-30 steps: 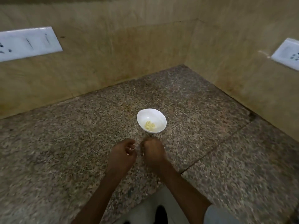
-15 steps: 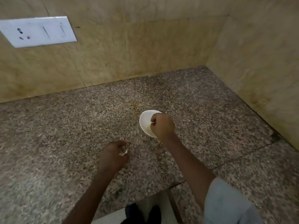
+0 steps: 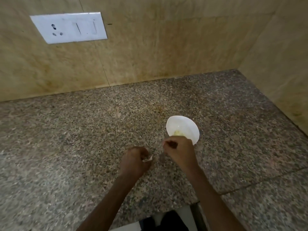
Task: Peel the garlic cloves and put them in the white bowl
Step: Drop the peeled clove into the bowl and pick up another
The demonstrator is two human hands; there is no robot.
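The white bowl [image 3: 185, 125] sits on the granite counter, right of centre, with pale peeled garlic cloves [image 3: 178, 133] in its bottom. My right hand [image 3: 179, 152] hovers just in front of the bowl and covers its near rim. Its fingers are curled, and I see nothing in them. My left hand [image 3: 134, 158] is a short way to the left, low over the counter. It pinches a small white scrap of garlic skin [image 3: 148, 159] that sticks out towards the right hand. The two hands are apart.
The speckled granite counter [image 3: 83, 139] meets beige tiled walls at the back and the right. A white switch plate [image 3: 68, 27] is on the back wall. A seam [image 3: 260, 184] crosses the counter at the right. The counter's front edge runs below my forearms.
My right hand has come back from over the bowl to just in front of it, nearer the left hand. The left hand keeps the skin scrap. The view has shifted left.
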